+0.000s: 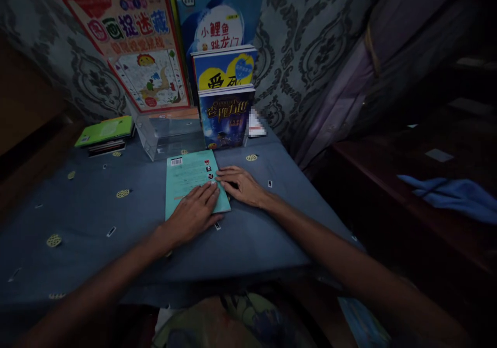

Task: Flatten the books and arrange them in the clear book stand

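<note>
A thin turquoise book [186, 177] lies on the blue tablecloth, its barcode side up. My left hand [196, 208] rests flat across the lower part of the cover, fingers stretched out. At the book's right edge is my right hand [240, 185], its fingers extended and their tips touching the cover. Neither hand grips the book. Just behind it stands a clear acrylic book stand [171, 135], which holds a dark blue book [225, 117] at the front right and a red-bordered picture book [143, 53] at the left.
A yellow and blue book [227, 71] and a tall blue book [217, 16] stand behind the dark blue one. Several books lie stacked with a green book [104, 131] on top at the left. Right of the table [272, 239], a blue cloth [450, 198] lies on a dark surface.
</note>
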Demonstrator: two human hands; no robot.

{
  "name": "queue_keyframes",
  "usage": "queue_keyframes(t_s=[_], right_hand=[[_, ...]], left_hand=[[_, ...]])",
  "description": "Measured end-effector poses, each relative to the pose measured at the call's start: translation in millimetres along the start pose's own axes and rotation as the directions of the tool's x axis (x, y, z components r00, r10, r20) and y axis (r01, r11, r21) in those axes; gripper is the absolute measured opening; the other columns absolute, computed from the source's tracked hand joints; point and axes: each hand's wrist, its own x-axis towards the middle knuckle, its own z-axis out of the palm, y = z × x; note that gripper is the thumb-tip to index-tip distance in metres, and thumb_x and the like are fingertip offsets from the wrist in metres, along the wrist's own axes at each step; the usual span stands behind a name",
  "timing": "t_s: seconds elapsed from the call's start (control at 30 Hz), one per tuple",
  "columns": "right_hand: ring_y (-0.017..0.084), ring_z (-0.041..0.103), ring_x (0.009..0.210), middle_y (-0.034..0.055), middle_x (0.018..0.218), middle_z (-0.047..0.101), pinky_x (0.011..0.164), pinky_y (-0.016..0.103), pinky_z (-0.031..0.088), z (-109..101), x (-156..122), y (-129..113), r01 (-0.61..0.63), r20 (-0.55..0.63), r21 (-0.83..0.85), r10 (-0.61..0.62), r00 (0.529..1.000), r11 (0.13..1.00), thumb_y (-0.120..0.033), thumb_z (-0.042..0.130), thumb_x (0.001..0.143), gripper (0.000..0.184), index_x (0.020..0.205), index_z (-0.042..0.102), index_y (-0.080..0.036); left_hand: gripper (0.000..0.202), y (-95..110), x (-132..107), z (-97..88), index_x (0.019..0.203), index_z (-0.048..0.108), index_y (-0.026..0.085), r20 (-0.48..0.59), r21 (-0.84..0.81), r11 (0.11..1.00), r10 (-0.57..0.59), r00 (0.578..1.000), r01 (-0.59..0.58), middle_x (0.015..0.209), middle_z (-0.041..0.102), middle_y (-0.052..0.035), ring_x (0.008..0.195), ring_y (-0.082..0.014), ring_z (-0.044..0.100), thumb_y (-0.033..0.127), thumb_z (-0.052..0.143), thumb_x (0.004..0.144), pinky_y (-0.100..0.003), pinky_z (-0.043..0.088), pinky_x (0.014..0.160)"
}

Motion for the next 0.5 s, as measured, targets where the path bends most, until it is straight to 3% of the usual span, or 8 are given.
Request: queue_keyframes(t_s=[0.27, 0.5], right_hand=[[0.024, 0.066, 0.11, 0.0088, 0.116, 0.075, 0.097, 0.044, 0.05, -7, 3, -7, -0.009, 0.028, 0.085, 0.007, 1.0, 0.996, -0.026, 0.052, 0.094, 0.026, 0.1, 0.078, -0.021], [0.02, 0.071, 0.103, 0.0067, 0.107, 0.078, 0.101, 0.039, 0.045, -16, 4, -7, -0.041, 0.067, 0.218, 0.027, 0.997, 0.975, -0.027, 0.054, 0.096, 0.026, 0.088, 0.078, -0.02]], left_hand=[[0.045, 5, 3, 0.8, 0.128, 0.056, 0.008, -0.09, 0.069, 0.997, 0.038, 0.995, -0.032, 0.131, 0.062, -0.0205, 0.126, -0.0318, 0.057, 0.04, 0.037, 0.103, -0.047, 0.048, 0.103], [0.038, 3, 3, -6.6, 0.122, 0.059, 0.012, -0.139, 0.027, 0.998, 0.058, 0.989, -0.055, 0.116, 0.07, -0.0145, 0.115, -0.0266, 0.064, 0.032, 0.032, 0.105, -0.041, 0.055, 0.093]])
